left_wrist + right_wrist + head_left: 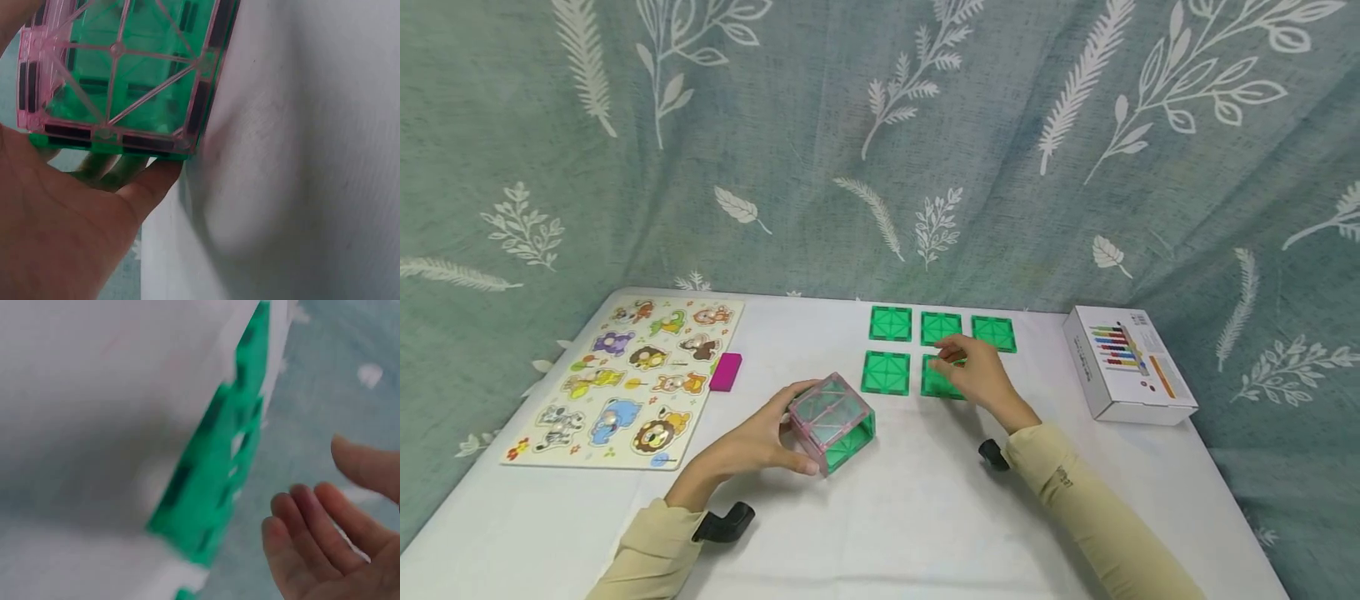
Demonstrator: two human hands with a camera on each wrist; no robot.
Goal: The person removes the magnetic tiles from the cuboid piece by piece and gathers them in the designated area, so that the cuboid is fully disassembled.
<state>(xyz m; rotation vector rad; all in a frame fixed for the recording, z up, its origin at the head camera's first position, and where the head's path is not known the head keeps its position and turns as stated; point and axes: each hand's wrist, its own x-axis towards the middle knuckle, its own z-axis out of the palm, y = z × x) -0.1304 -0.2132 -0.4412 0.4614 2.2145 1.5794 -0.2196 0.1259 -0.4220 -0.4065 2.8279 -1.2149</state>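
Note:
My left hand [763, 437] grips a box built of pink and green see-through magnetic tiles [832, 411], tilted above the white table. In the left wrist view the thumb and fingers curl around one end of this tile box [131, 81], and dark magnets line its edges. Flat green square magnetic tiles [886, 372] lie in two rows, three at the back and two in front. Over the front right tile [936, 385] hovers my right hand [981, 375], partly covering it. In the right wrist view that hand's fingers [312, 534] are loosely bent, thumb apart, holding nothing.
At the left lies an animal puzzle board [625, 379], with a magenta block [726, 372] at its right edge. A white box with a printed abacus picture [1131, 367] stands at the right. A leaf-patterned curtain [820, 150] hangs behind the white table [895, 533].

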